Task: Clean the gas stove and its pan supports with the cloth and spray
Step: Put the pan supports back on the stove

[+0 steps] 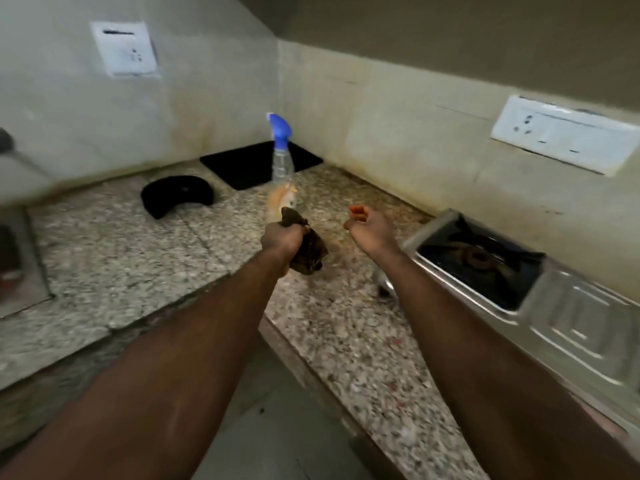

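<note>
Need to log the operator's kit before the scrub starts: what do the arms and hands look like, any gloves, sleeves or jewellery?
Both forearms are bare as far as the view shows: no sleeves, gloves, watch or bracelet. The left hand shows no ring or markings. The right hand has orange-red fingertips, either nail colour or stain; the blur leaves that unclear.

head view, downward over countertop (121,244)

Spray btl (282,161) on counter (104,244), stove (519,271) right.
</note>
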